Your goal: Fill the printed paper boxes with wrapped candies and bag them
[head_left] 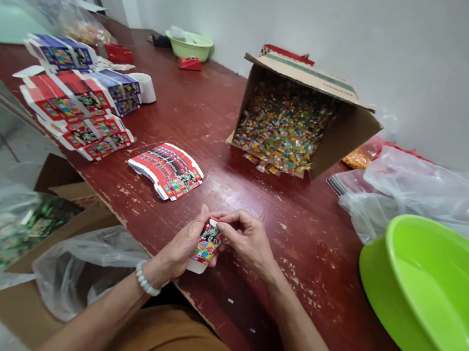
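A small red printed candy box (207, 244) with cartoon pictures is held between my hands above the table's near edge. My left hand (187, 243), with a beaded bracelet on the wrist, wraps round its left side and back. At the box's top end, my right hand (247, 238) pinches the edge between thumb and fingers. A white flap sticks out at the bottom end. Just beyond my hands lies a fanned stack of flat red box blanks (168, 169). Further back, a cardboard carton (348, 134) on its side is full of small wrapped candies (283, 127).
Stacked red and blue boxes (79, 95) stand at the left, beside a white roll (145, 88). A bright green basin (423, 296) and plastic bags (429, 190) are at the right. An open carton with a plastic liner (77, 271) sits below the table's left edge.
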`<action>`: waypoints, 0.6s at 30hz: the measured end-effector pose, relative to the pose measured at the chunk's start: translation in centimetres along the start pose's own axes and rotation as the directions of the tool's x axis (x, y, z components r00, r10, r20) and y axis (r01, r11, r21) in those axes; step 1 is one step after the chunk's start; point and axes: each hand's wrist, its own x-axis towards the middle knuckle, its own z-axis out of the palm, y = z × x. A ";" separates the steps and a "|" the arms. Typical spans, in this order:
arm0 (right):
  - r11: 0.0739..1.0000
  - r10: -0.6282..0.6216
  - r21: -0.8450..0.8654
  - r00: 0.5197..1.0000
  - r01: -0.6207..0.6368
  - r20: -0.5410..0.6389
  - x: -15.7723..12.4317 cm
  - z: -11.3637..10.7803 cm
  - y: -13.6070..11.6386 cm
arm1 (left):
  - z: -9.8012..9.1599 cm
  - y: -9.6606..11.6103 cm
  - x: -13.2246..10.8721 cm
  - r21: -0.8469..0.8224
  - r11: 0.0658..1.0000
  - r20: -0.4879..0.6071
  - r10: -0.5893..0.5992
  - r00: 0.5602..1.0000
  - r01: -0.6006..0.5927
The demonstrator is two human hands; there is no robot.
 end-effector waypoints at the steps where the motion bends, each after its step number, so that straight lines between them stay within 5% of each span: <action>1: 0.999 0.045 0.019 0.999 -0.044 -0.001 0.2 0.0 -0.2 | 0.1 0.1 0.1 0.035 0.999 -0.002 0.011 1.000 -0.011; 7: 0.993 0.100 0.062 0.995 -0.098 -0.026 1.0 -0.4 -0.5 | -0.2 0.5 0.4 0.143 0.989 0.024 0.036 0.999 -0.039; 15: 0.936 -0.227 -0.239 0.963 0.258 0.148 -0.4 -0.6 1.0 | 0.2 -0.4 1.0 0.088 0.996 -0.064 0.031 0.997 -0.026; 18: 0.887 -0.202 -0.390 0.966 0.249 0.159 0.6 -1.4 1.9 | 0.5 -1.0 1.0 0.018 0.999 -0.086 0.042 0.995 -0.041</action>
